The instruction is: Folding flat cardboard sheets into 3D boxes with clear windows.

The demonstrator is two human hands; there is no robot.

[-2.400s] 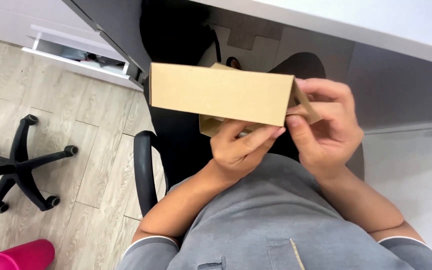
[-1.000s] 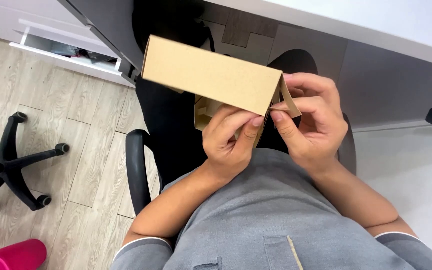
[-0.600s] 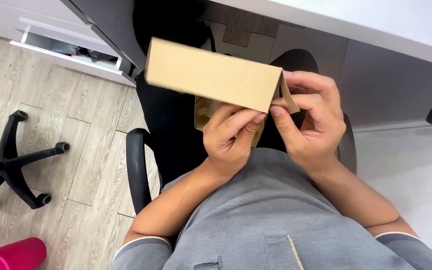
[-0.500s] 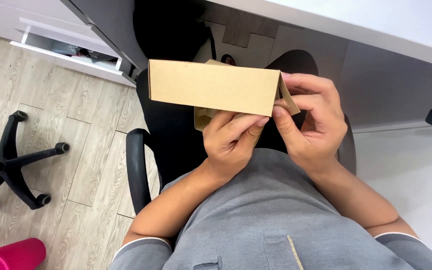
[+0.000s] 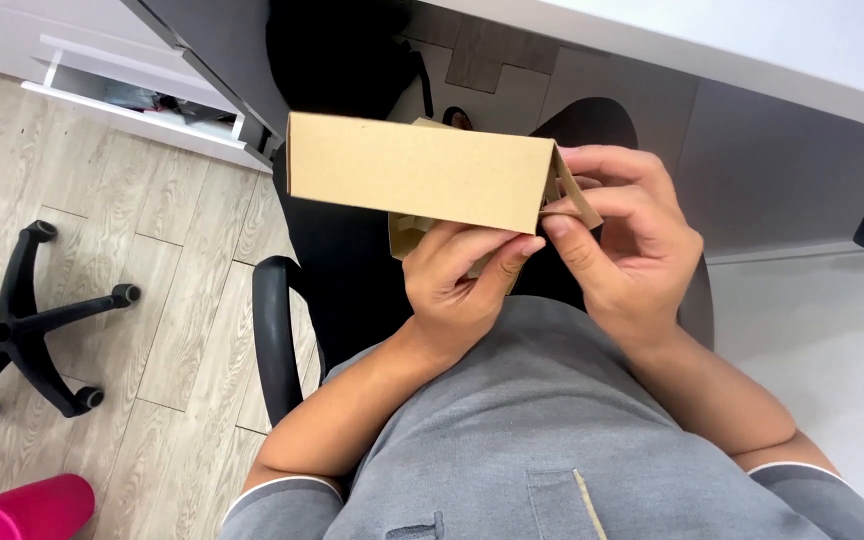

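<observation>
1. I noted a pink container (image 5: 22, 508) on the wood floor, lower left, beside a chair base (image 5: 22, 320).
2. I held the cardboard box (image 5: 417, 172) in the air above my lap, below the desk edge.
3. My left hand (image 5: 457, 285) gripped its underside, fingers clenched on it.
4. My right hand (image 5: 627, 235) pinched the box's end flap (image 5: 574, 195).

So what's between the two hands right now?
In the head view, the end flap of the cardboard box, pinched between left hand and right hand.
</observation>
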